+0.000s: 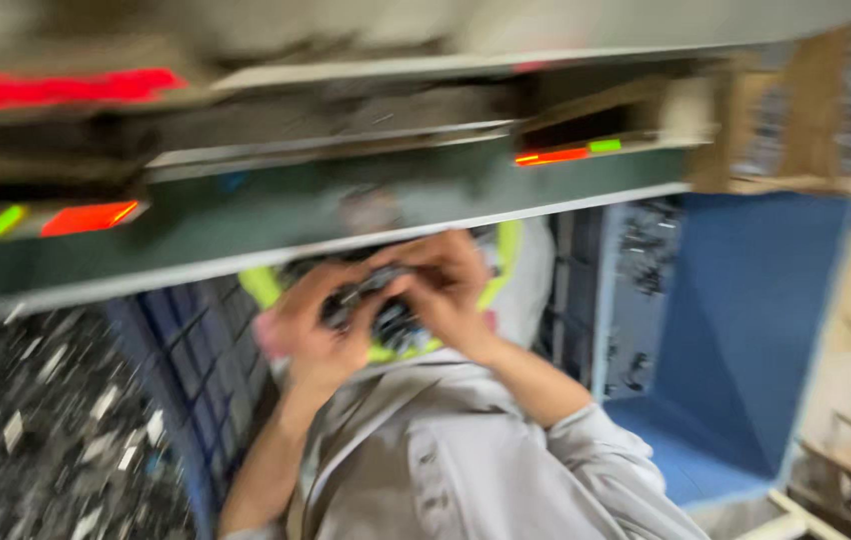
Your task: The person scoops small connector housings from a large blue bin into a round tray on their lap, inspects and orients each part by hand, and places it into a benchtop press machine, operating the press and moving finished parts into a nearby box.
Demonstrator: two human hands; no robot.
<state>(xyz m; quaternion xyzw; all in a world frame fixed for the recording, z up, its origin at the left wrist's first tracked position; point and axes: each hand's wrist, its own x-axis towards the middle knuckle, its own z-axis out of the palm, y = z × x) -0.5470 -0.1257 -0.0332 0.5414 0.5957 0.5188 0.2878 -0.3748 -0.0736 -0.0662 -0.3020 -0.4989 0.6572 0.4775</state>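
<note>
Dark small parts [386,315] sit pinched between the left hand [318,330] and right hand [446,290], both clenched on them above a white bag [531,290] under the shelf [276,215]. Handling looks midway; blur hides more.

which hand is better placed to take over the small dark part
Probably the right hand: its fingers already pinch the small dark part from above; the left hand only cups below. Blur hides the grip.

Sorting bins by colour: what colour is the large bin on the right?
Blue bin, seen in the head view.
</note>
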